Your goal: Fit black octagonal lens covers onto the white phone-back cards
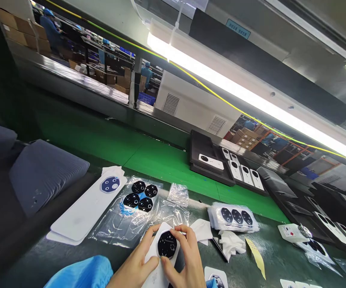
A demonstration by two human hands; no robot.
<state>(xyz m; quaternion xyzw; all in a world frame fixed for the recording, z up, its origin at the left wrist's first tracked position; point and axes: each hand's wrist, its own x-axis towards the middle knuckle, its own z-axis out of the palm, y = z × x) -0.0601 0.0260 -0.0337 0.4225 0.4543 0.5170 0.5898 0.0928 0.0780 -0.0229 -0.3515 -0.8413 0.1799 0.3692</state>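
Both hands grip a white phone back cover (152, 253) with a black octagonal camera lens plate (167, 245) at its upper end. My left hand (135, 260) holds its left edge, thumb near the plate's lower left. On the other side, my right hand (187, 256) has its fingers at the plate's upper right and a thumb at its lower edge. Several loose black lens plates (138, 196) lie on a clear plastic bag (110, 228) beyond my left hand. Left of the bag is a stack of white back covers (83, 208).
Thin grey sheets (48, 172) stand stacked at left. Black trays (201, 144) with white covers sit on the green belt (149, 160). Right of my hands are packed lens plates (233, 218), a crumpled white cloth (232, 245), yellow paper (256, 256) and a white bottle (293, 232).
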